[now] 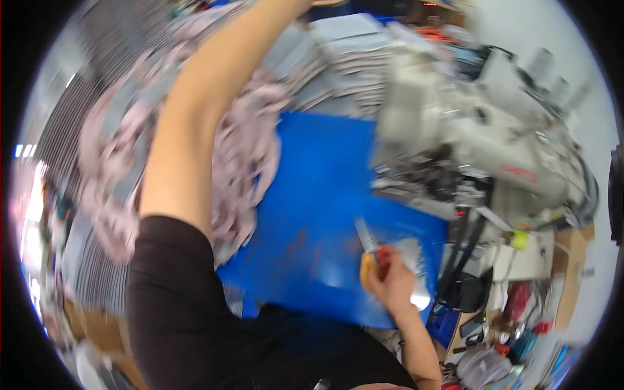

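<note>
My right hand is closed round the yellow and red handles of a pair of scissors, low over the right part of a blue work surface. The pale blades point away from me and are blurred by motion. My left arm stretches far forward over a heap of pink and grey cloth pieces. Its hand lies beyond the upper edge of the picture, so its fingers are hidden.
A cream-coloured sewing machine stands on the right. Stacks of folded grey cloth lie at the back. Small tools and a clear round container crowd the lower right. A cardboard box sits at the lower left.
</note>
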`<act>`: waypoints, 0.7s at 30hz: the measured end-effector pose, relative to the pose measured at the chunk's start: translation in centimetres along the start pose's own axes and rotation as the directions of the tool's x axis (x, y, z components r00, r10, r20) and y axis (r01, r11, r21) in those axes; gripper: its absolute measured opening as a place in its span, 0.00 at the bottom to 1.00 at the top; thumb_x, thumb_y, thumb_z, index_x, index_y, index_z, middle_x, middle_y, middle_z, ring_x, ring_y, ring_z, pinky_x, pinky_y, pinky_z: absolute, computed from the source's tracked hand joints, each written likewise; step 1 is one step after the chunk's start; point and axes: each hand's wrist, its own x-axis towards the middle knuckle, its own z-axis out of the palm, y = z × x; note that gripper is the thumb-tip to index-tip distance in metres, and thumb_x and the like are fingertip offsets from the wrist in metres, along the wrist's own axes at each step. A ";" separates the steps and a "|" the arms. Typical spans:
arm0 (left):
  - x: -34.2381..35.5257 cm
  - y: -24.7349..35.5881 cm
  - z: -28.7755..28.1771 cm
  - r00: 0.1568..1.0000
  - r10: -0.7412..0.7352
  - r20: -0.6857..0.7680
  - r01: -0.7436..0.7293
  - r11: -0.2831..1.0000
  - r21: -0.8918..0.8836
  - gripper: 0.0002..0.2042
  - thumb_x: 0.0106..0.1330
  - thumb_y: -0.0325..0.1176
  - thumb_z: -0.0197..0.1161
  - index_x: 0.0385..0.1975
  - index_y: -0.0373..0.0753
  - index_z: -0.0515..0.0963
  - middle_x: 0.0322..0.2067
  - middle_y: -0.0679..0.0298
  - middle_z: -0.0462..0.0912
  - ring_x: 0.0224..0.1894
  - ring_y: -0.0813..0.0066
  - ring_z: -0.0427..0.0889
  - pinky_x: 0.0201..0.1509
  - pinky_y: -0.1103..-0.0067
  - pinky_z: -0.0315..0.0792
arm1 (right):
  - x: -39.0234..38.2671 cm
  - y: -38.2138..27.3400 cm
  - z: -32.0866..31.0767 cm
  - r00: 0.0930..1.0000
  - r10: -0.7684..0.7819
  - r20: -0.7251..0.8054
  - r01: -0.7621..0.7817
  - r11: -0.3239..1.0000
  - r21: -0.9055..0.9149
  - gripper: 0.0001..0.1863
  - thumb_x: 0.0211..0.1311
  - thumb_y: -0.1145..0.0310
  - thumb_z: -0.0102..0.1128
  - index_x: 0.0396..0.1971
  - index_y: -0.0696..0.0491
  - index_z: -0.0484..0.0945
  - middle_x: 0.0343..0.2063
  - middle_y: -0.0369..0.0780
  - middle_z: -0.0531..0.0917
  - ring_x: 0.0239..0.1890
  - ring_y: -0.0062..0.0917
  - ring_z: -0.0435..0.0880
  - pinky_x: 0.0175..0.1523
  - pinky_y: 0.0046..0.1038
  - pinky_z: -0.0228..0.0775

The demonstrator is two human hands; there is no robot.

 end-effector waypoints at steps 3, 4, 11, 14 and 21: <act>-3.4 5.2 -15.5 0.570 0.671 0.474 -0.680 0.060 0.731 0.16 0.67 0.41 0.65 0.48 0.38 0.85 0.45 0.50 0.88 0.44 0.61 0.89 0.47 0.71 0.81 | 0.5 0.1 -0.7 0.998 -0.055 -0.034 0.055 0.998 -0.001 0.26 0.60 0.68 0.70 0.59 0.52 0.78 0.36 0.44 0.84 0.36 0.39 0.86 0.41 0.35 0.78; -6.1 7.0 -20.2 0.767 0.553 0.324 -0.635 0.588 0.501 0.17 0.67 0.40 0.66 0.49 0.35 0.85 0.44 0.51 0.89 0.42 0.64 0.89 0.46 0.71 0.82 | 0.9 0.2 -0.9 0.993 -0.115 -0.016 0.114 0.990 -0.086 0.27 0.59 0.70 0.70 0.60 0.54 0.77 0.40 0.47 0.83 0.41 0.42 0.85 0.46 0.37 0.77; -27.6 14.9 -40.0 0.989 0.099 0.109 -0.147 0.679 0.719 0.16 0.69 0.40 0.67 0.47 0.35 0.88 0.32 0.59 0.90 0.29 0.75 0.86 0.34 0.75 0.80 | 1.6 0.1 -0.3 0.969 -0.224 -0.104 0.208 0.968 -0.140 0.30 0.60 0.76 0.66 0.65 0.58 0.72 0.50 0.51 0.78 0.53 0.48 0.79 0.58 0.41 0.72; -32.5 12.4 -42.8 1.000 0.024 -0.007 -0.010 0.634 0.774 0.17 0.67 0.46 0.68 0.40 0.36 0.89 0.27 0.59 0.89 0.25 0.75 0.84 0.31 0.72 0.78 | 1.1 0.1 0.1 0.963 -0.237 -0.130 0.214 0.962 -0.171 0.30 0.60 0.75 0.68 0.64 0.57 0.74 0.53 0.49 0.78 0.56 0.45 0.79 0.61 0.40 0.72; -34.4 0.5 -44.6 0.937 -0.318 -0.145 0.287 0.463 0.839 0.22 0.58 0.55 0.71 0.29 0.37 0.89 0.24 0.56 0.88 0.28 0.63 0.85 0.36 0.69 0.78 | 0.7 0.2 0.7 0.957 -0.256 -0.133 0.235 0.959 -0.155 0.28 0.59 0.73 0.68 0.62 0.56 0.76 0.54 0.49 0.77 0.57 0.44 0.78 0.61 0.40 0.73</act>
